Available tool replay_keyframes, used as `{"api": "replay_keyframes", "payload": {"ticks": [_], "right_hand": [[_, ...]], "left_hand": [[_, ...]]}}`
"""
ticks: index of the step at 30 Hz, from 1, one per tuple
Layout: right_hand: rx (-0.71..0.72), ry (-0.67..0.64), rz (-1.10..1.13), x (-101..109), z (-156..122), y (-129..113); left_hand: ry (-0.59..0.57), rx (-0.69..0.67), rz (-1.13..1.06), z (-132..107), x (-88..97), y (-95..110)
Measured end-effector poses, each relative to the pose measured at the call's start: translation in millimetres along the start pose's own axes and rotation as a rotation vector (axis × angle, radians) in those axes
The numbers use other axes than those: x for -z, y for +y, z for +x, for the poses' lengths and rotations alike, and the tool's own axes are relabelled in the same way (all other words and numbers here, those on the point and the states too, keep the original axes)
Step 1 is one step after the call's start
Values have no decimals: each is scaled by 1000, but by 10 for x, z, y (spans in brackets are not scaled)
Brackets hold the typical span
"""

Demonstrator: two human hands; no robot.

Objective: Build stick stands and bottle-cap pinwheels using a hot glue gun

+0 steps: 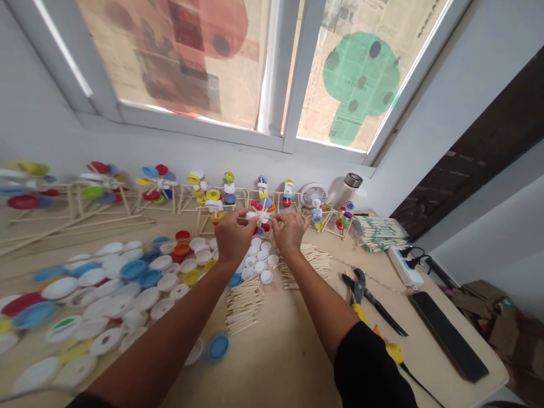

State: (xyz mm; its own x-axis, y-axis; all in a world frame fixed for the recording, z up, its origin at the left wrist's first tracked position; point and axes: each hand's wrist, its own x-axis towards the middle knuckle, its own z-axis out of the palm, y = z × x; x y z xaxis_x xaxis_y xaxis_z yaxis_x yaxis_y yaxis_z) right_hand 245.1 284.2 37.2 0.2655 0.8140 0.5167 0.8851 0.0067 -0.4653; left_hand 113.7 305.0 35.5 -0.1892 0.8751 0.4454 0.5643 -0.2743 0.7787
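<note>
Head view: two bare hands work over the desk (293, 351), toward its back edge, about midway along the visible length. The left hand (233, 233) is nearly closed, thumb and fingers pinching the left side of a small cap wheel (262, 216), a white-centred cluster of red, blue, orange and white caps. The right hand (291, 231) has its fingers curled and the tips drawn together just beside the wheel's right side; whether they grip a part of it cannot be told. The wheel thus lies between the two hands, in front of a row of stick frames with cap wheels (159, 184) ranged along the back edge. Farther right on that edge stand a round white fan (313, 195) and a bottle (349, 190) with a dark lid. Loose caps (119, 304), mostly white with some blue, red and yellow, spread across the left part of the desk toward the front edge; small white caps (261, 256) cluster below the hands. One stick bundle (244, 306) lies between the forearms, another stick bundle (306, 266) partly behind the right forearm. Toward the right edge are pliers (359, 286) with a yellow handle, packaged sticks (380, 232) and a white power strip (406, 266) with black plugs. A dark phone (448, 336) lies near the front right corner.
</note>
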Motion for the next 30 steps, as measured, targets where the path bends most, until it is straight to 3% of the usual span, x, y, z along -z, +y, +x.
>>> {"api": "replay_keyframes", "payload": {"ticks": [8, 15, 24, 30], "right_hand": [[70, -89, -90, 214, -23, -10], [66, -132, -99, 249, -4, -33], [-19, -119, -34, 194, 48, 5], [-58, -118, -11, 107, 92, 21]], "left_hand": [[-23, -155, 37, -121, 72, 157], [-91, -233, 68, -222, 121, 239], [-98, -218, 62, -213, 109, 182], [-76, -103, 78, -162, 127, -9]]}}
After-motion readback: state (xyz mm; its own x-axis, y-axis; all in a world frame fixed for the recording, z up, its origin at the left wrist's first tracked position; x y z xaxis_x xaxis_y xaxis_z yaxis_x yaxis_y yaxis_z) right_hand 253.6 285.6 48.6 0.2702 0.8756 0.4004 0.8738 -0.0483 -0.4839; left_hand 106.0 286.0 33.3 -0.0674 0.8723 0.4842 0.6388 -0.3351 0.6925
